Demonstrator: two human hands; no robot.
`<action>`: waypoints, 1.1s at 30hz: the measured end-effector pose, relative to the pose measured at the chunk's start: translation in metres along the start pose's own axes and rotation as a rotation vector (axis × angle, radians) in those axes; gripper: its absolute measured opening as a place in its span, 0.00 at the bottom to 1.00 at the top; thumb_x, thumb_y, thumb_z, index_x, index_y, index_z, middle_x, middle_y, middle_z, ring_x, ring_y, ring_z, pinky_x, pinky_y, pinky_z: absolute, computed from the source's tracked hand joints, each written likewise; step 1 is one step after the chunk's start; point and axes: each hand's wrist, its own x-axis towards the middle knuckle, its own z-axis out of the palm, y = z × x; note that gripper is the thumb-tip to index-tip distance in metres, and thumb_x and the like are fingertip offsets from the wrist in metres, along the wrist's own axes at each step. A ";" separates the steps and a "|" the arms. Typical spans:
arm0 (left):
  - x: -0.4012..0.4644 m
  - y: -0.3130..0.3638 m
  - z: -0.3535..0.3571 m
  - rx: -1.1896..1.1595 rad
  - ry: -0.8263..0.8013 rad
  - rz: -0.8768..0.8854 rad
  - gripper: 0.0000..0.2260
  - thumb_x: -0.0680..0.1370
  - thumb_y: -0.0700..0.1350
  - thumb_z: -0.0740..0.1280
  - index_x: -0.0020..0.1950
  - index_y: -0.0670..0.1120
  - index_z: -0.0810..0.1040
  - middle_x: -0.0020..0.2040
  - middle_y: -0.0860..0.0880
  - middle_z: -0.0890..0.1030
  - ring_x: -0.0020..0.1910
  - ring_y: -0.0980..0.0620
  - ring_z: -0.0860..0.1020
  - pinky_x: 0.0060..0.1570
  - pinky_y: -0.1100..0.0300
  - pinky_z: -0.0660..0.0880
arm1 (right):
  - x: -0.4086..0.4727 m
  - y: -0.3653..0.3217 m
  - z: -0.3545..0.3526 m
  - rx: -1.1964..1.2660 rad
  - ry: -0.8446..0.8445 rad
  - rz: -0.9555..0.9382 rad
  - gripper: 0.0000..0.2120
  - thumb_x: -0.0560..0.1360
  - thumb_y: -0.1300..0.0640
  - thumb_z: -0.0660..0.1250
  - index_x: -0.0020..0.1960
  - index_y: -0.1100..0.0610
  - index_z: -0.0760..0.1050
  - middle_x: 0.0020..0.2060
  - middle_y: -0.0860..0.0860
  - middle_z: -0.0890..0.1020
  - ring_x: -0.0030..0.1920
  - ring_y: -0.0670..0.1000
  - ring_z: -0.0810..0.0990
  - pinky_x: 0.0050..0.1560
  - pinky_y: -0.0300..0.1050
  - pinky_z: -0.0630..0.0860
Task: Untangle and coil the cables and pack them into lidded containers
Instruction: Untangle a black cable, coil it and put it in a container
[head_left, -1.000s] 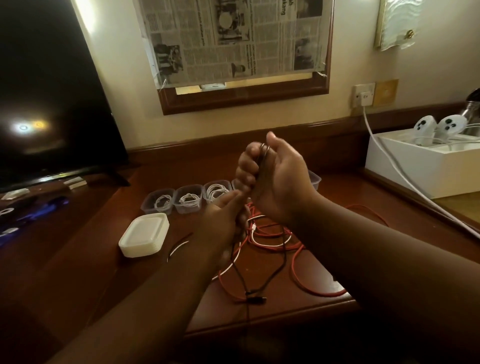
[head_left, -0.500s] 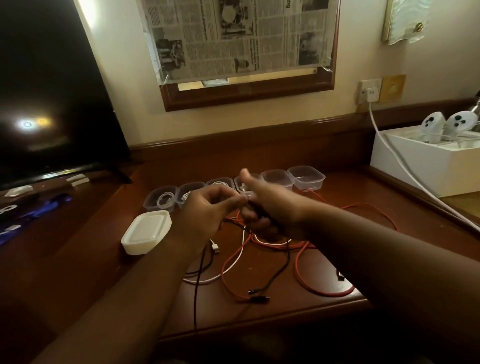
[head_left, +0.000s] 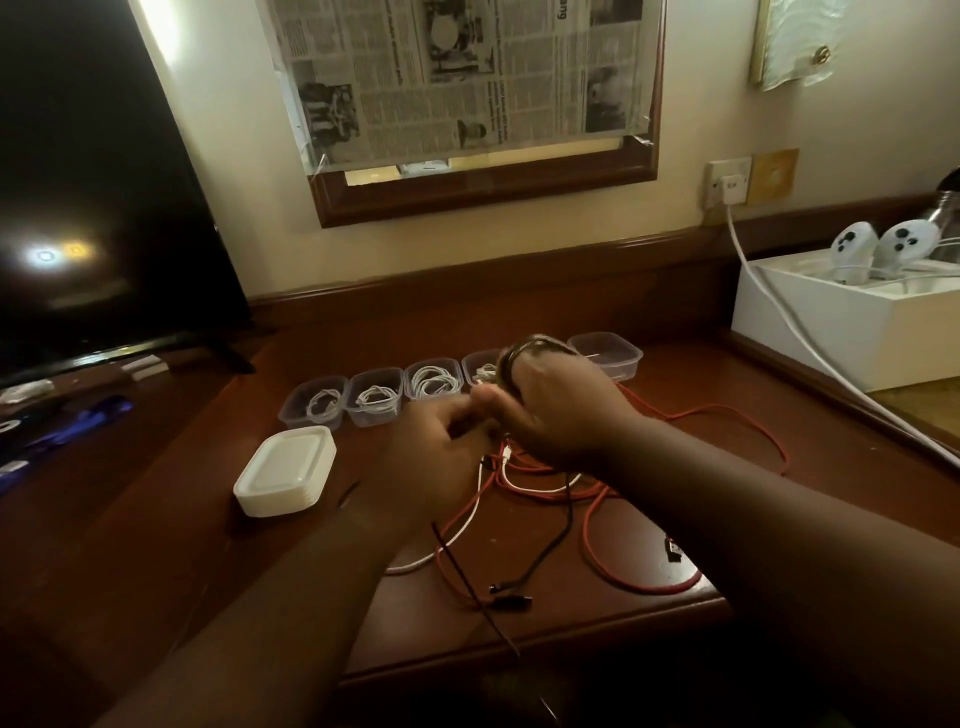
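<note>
Above red cable (head_left: 675, 415) tangle, right hand (head_left: 558, 410) gripping dark cable coil (head_left: 524, 353); left hand (head_left: 441, 457), at 8 o'clock, pinching its loose strand.

Polished dark wood with a soft sheen for the tabletop (head_left: 597, 623) and the frame (head_left: 483, 195) on the wall; thin, matt newsprint paper (head_left: 457, 78) taped over it. Clear, smooth plastic for the row of small containers (head_left: 374, 397), milky white matt plastic for the stack of lids (head_left: 284, 470). Smooth rubbery sheathing on the red cable (head_left: 727, 415), the white cable (head_left: 457, 535) and the black cable (head_left: 550, 551); glossy black glass on the screen (head_left: 93, 208).
</note>
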 end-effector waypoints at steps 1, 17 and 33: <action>0.004 0.000 -0.007 0.013 0.040 0.037 0.09 0.78 0.40 0.69 0.44 0.54 0.83 0.40 0.53 0.85 0.40 0.58 0.83 0.40 0.65 0.78 | -0.004 -0.002 0.002 -0.064 -0.044 -0.014 0.31 0.74 0.30 0.42 0.37 0.54 0.70 0.31 0.49 0.71 0.31 0.46 0.69 0.30 0.44 0.64; -0.006 0.007 0.018 -0.495 -0.079 -0.222 0.08 0.80 0.40 0.65 0.53 0.43 0.83 0.25 0.57 0.73 0.22 0.62 0.68 0.23 0.71 0.64 | 0.006 -0.023 -0.034 1.192 0.240 0.128 0.31 0.78 0.34 0.46 0.38 0.60 0.69 0.29 0.53 0.69 0.28 0.54 0.66 0.29 0.45 0.63; 0.005 0.014 -0.006 -0.551 0.083 -0.119 0.09 0.74 0.54 0.68 0.39 0.50 0.80 0.28 0.52 0.68 0.27 0.54 0.63 0.29 0.59 0.57 | -0.009 -0.025 -0.032 1.896 -0.563 0.246 0.33 0.77 0.29 0.47 0.29 0.55 0.63 0.20 0.48 0.63 0.21 0.48 0.59 0.23 0.38 0.58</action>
